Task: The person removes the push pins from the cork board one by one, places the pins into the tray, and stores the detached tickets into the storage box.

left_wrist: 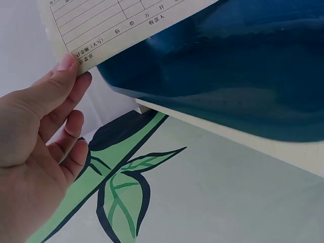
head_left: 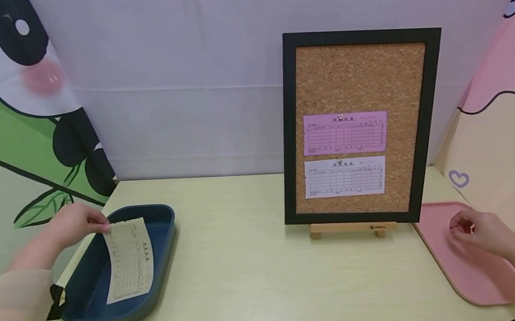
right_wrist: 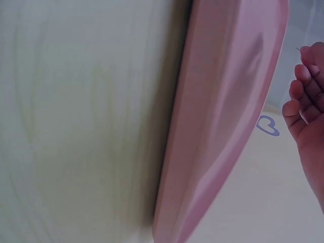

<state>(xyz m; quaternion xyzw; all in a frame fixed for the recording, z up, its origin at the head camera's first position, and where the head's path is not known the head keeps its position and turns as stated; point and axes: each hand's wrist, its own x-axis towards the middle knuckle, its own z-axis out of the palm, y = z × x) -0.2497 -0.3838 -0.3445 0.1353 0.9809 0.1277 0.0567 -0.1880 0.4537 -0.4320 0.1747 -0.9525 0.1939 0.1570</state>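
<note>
At the left, my left hand [head_left: 73, 225] pinches a cream receipt slip [head_left: 129, 261] by its corner, thumb on top in the left wrist view. The slip hangs over the blue tray [head_left: 170, 242], its printed side showing. Over the pink tray [head_left: 488, 282], my right hand [head_left: 484, 231] has its fingertips drawn together. A thin needle point [right_wrist: 297, 49], like a pushpin's, sticks out past them in the right wrist view; the rest is hidden by the fingers. A pink slip [head_left: 346, 135] and a white slip [head_left: 345, 179] are pinned to the corkboard [head_left: 363, 76].
The black-framed corkboard leans on a small wooden easel [head_left: 345, 229] at the back right of the pale table [head_left: 233, 272]. Pushpins [head_left: 341, 117] hold the two slips near their top edges. Behind the table hangs a printed cloth [head_left: 169, 85].
</note>
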